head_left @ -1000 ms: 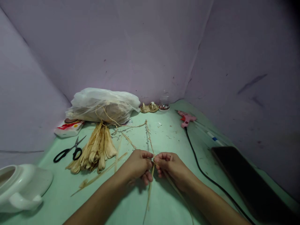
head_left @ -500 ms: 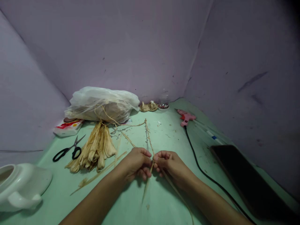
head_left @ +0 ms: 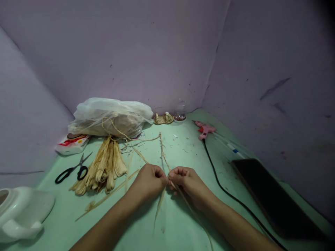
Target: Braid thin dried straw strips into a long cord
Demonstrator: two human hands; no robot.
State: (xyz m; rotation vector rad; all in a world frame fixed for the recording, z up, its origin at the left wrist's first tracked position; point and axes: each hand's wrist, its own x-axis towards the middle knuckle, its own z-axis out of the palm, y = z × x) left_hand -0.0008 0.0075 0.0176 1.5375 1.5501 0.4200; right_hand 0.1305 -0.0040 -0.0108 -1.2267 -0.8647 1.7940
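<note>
On the pale green tabletop (head_left: 183, 223), close to the near edge, the left hand (head_left: 149, 181) and the right hand (head_left: 184, 181) sit side by side, almost touching, both curled into tight pinches on a thin twisted cord of tan dried fibre (head_left: 162, 153). The cord runs from between the fingertips away toward the wall, lying on the table. From the pinch two loose flat strands of the same pale fibre (head_left: 159, 209) trail back toward the person, one under the left wrist side, the other along the right forearm. Left of the hands lies a bundle of flat tan dried leaf strips (head_left: 104, 167), tied at its far end, and just beyond it a clear plastic bag stuffed with more fibre (head_left: 110, 116). Black-handled scissors (head_left: 72, 169) lie left of the bundle, near a red and white packet (head_left: 72, 143). A white ceramic pot (head_left: 21, 212) stands at the left edge. To the right, a pink glue gun (head_left: 204, 129) rests with its black cable (head_left: 225, 191) curving toward the near edge, beside a dark flat tablet (head_left: 272, 195). A small woven straw piece (head_left: 163, 118) sits against the purple wall (head_left: 157, 52).
</note>
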